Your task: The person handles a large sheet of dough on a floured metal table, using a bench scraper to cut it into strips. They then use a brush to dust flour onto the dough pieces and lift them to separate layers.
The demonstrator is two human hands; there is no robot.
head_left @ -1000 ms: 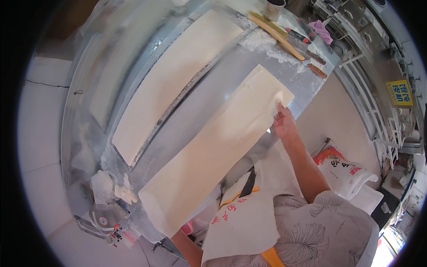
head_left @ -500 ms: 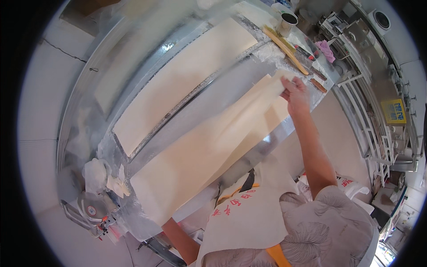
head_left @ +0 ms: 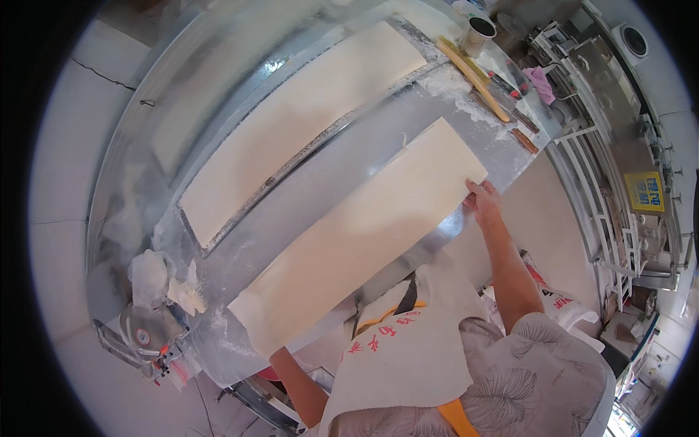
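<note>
Probably soft, light, tearable; best held near corners, supported beneath. Pinching dough sheet on table near R corner w/ right hand; can't tell grip of left hand (mostly hidden).

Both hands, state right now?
Left hand: hidden by the near dough sheet; open or closed can't be told.
Right hand: closed, pinching that sheet's corner.

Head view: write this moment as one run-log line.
right hand: pinching near pale sheet by corner | left hand: hidden by its left end | far pale sheet: flat
</note>
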